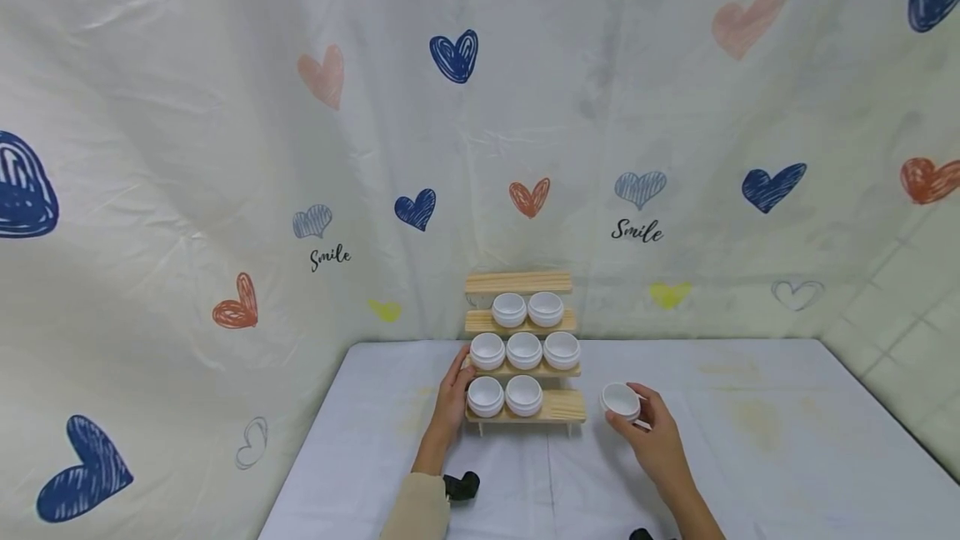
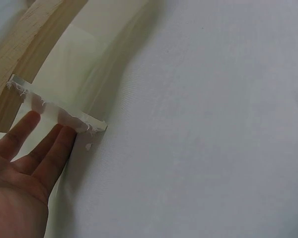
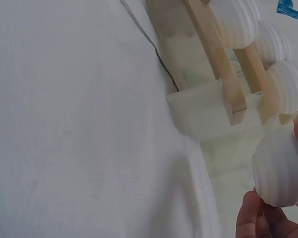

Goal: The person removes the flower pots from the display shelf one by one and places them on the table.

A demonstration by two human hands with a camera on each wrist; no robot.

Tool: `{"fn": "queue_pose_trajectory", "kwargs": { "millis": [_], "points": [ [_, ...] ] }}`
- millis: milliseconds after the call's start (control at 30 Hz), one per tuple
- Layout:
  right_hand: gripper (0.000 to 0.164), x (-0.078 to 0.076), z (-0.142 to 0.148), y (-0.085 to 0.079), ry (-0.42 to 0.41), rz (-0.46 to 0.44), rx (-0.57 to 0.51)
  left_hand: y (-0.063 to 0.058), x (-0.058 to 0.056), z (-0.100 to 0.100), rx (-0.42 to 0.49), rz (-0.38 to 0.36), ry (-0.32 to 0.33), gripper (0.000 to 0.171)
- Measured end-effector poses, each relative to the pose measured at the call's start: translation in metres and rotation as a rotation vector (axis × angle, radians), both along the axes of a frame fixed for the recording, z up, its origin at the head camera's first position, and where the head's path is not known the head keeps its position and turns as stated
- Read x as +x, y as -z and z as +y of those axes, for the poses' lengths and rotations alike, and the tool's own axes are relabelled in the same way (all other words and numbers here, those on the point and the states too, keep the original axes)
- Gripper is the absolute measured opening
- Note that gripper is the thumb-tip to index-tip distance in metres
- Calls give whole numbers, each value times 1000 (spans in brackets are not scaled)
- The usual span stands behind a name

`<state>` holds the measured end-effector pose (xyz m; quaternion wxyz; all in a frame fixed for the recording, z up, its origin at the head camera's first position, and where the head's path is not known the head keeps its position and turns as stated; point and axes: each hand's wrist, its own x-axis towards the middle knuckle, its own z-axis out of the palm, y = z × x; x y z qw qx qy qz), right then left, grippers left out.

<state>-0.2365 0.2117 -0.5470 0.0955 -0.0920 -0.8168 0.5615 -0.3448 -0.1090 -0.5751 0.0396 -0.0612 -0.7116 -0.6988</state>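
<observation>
A small tiered wooden rack (image 1: 562,407) stands at the back of the table, with several white ribbed cups on its shelves. My left hand (image 1: 450,394) rests at the rack's left side, beside the end of the second shelf from the bottom. In the left wrist view its fingers (image 2: 57,153) extend nearly straight by the clear side panel (image 2: 64,111); the thumb is hidden there. To the right of the rack, my right hand (image 1: 654,427) pinches a white cup (image 1: 621,401) by its sides, upright above the cloth. The right wrist view shows this cup (image 3: 279,171) between thumb and fingers.
The bottom shelf holds two cups (image 1: 523,395) toward its left; its right end is bare wood. Three cups (image 1: 524,350) fill the shelf above, and two (image 1: 509,310) sit higher. The top board (image 1: 517,282) is bare. A heart-printed curtain (image 1: 570,123) hangs close behind.
</observation>
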Motion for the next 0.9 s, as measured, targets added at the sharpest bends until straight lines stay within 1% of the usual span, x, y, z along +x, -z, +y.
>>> {"fn": "queue_pose_trajectory", "kwargs": {
  "millis": [67,167,267,333,400,600,633,733,900],
  "points": [
    [72,-1,0,0,1,-12,1,-4,3,-1,15,-9,11,53],
    [73,-3,1,1,1,-18,-3,-17,10,-3,19,-16,28,53],
    [73,-5,2,1,0,-17,-7,-29,16,-5,3,-25,49,53],
    [73,-7,3,1,2,-14,-7,-31,17,-6,-5,-28,55,53],
    [72,-9,4,2,-1,-15,0,-27,15,-5,-3,-29,54,53],
    [73,-20,8,3,-9,-8,16,-4,2,-1,24,-18,22,53],
    [73,-22,9,3,-9,-12,17,-1,1,-1,19,-15,19,53],
    [73,-27,10,4,-11,-31,24,2,-1,-1,6,-7,17,54],
    [74,-35,11,8,-16,-54,30,3,-1,-1,13,-3,10,53]
  ]
}}
